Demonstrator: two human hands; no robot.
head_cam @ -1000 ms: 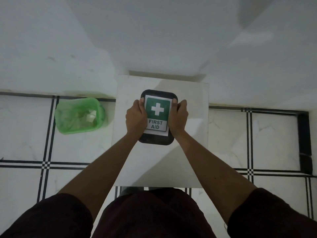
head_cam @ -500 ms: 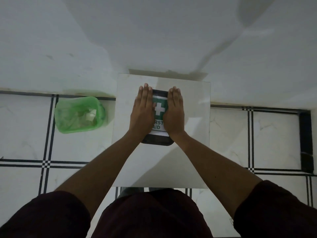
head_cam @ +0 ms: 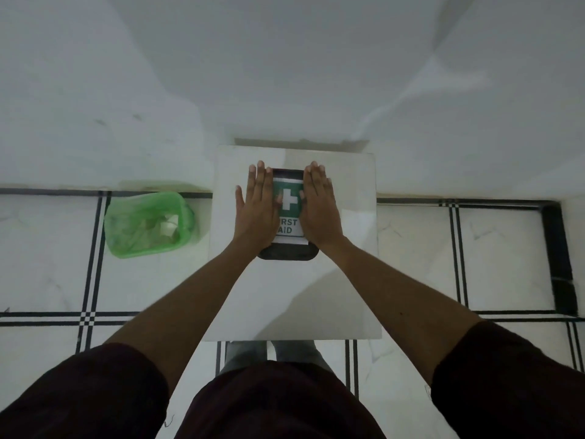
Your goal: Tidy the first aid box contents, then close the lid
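Note:
A dark first aid box (head_cam: 288,253) with a green and white cross label lies shut on a small white table (head_cam: 294,299). My left hand (head_cam: 257,208) lies flat, palm down, over the left side of the lid. My right hand (head_cam: 318,208) lies flat over the right side. The fingers of both hands are stretched out and point away from me. Between the hands the green cross and part of the words FIRST AID show. The contents of the box are hidden under the lid.
A green basket (head_cam: 148,224) lined with a plastic bag and holding some scraps stands on the tiled floor left of the table. A white wall rises behind the table. My feet show under the table's near edge.
One second ago both hands gripped the sides of the box. They then went flat on top of the lid, and have since spread slightly apart, showing more of the label.

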